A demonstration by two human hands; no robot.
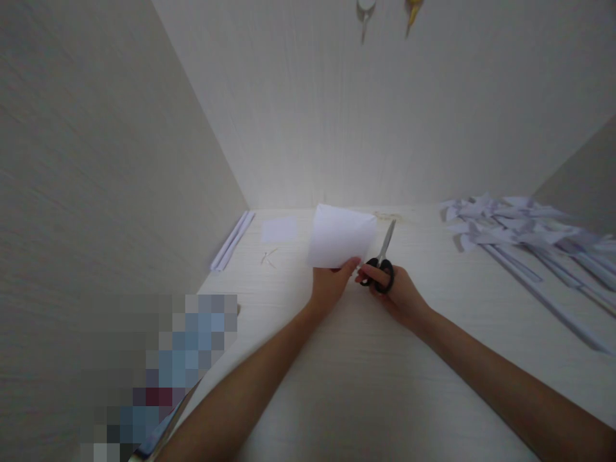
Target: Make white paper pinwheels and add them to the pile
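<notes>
Over wide tabletop (pixel 308 385), scissors (pixel 382 259) beside paper's (pixel 342 236) edge

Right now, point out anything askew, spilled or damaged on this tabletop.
Nothing looks spilled or damaged. A few thin slivers lie at odd angles just nearer than the small paper square, untidy against the white paper rolls lying side by side.

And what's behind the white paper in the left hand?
Beyond the white paper, the tabletop and back wall show. It partly covers the left hand and hides anything directly behind.

Left hand (pixel 332 282) part-hidden (behind paper (pixel 342 237)), forearms (pixel 500 375) cropped
</notes>
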